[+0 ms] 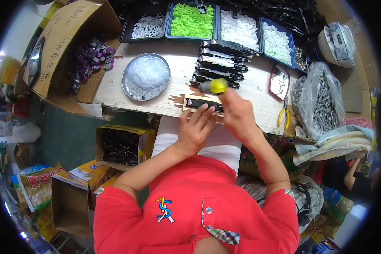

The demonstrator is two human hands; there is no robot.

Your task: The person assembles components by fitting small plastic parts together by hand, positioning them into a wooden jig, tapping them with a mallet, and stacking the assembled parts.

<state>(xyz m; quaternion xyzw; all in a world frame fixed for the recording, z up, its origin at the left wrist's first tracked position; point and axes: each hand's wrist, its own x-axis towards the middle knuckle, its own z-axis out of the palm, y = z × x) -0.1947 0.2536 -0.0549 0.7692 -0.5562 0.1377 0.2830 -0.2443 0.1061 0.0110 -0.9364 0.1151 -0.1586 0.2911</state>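
Observation:
My left hand (pixel 195 129) lies at the table's front edge, its fingers spread over a black part (pixel 193 103) that sits in a pale wooden holder (pixel 186 101). My right hand (pixel 238 111) is closed round a tool with a yellow and grey head (pixel 218 86), raised just above the holder; its handle is mostly hidden by the hand. Behind the holder, several black parts (pixel 218 66) lie stacked in a row. A round metal dish (pixel 146 76) with clear, glossy contents stands to the left.
Trays of green pieces (pixel 192 21) and white pieces (pixel 239 29) line the back. A carton (pixel 57 55) with purple-tipped parts stands left. At right are yellow-handled pliers (pixel 287 118), a red-edged box (pixel 279 82) and a plastic bag (pixel 319 101) of metal parts. Another person's arm shows at far right.

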